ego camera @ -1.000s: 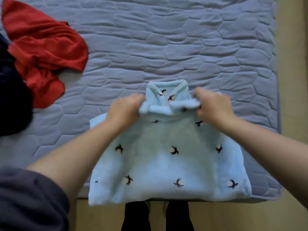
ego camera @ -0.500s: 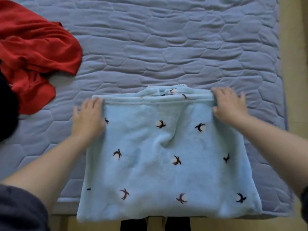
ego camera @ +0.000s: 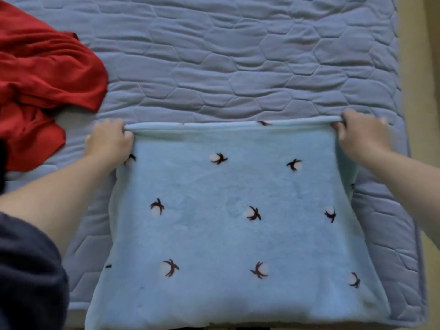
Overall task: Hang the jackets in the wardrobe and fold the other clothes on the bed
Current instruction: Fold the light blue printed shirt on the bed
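A light blue fleece garment point(ego camera: 228, 217) with dark bird-like marks lies spread on the bed point(ego camera: 238, 67), its near edge hanging over the bed's front edge. Its far edge is folded over into a straight roll. My left hand point(ego camera: 108, 141) grips the left end of that fold, fingers curled around it. At the right end of the fold my right hand point(ego camera: 359, 134) pinches the cloth. The garment's collar is hidden under the fold.
A crumpled red garment point(ego camera: 45, 75) lies on the bed at the left. Something dark point(ego camera: 2, 163) shows at the left frame edge. The quilted blue-grey cover stretches bare beyond the fold. Beige floor point(ego camera: 428, 67) runs along the bed's right side.
My hands have moved apart from the middle to the two outer corners, pulling the fold wider and straighter. The collar that showed before is now covered.
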A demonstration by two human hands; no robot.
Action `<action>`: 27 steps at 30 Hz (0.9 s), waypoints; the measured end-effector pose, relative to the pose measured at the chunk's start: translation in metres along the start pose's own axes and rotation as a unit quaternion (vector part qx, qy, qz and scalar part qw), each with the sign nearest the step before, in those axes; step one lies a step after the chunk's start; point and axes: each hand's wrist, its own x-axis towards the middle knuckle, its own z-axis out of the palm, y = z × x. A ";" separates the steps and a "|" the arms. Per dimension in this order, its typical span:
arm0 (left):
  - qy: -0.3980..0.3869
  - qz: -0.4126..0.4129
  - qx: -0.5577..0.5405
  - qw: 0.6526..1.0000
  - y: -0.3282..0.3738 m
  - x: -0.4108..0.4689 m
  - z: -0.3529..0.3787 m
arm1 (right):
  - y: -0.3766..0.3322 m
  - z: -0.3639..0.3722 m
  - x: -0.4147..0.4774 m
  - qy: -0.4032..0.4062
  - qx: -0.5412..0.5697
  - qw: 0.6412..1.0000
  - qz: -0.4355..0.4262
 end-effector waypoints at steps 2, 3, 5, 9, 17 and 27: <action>-0.017 -0.077 0.017 0.997 0.006 0.006 0.018 | -0.012 0.017 0.002 -0.025 -0.039 0.999 0.024; -0.011 -0.103 0.016 0.994 0.007 0.004 0.027 | -0.017 0.026 -0.001 -0.045 -0.046 0.997 0.041; 0.033 -0.116 -0.013 0.993 0.007 -0.006 0.040 | -0.024 0.039 -0.012 -0.056 -0.025 0.996 0.067; 0.070 -0.106 -0.135 0.983 0.005 -0.054 0.035 | -0.033 0.034 -0.048 -0.042 0.033 0.998 0.041; -0.017 0.142 -0.063 0.988 0.054 -0.200 0.052 | -0.132 0.008 -0.134 -0.026 0.056 0.952 -0.300; 0.043 0.170 0.035 0.984 0.037 -0.180 0.126 | -0.130 0.082 -0.094 -0.133 -0.049 0.949 -0.282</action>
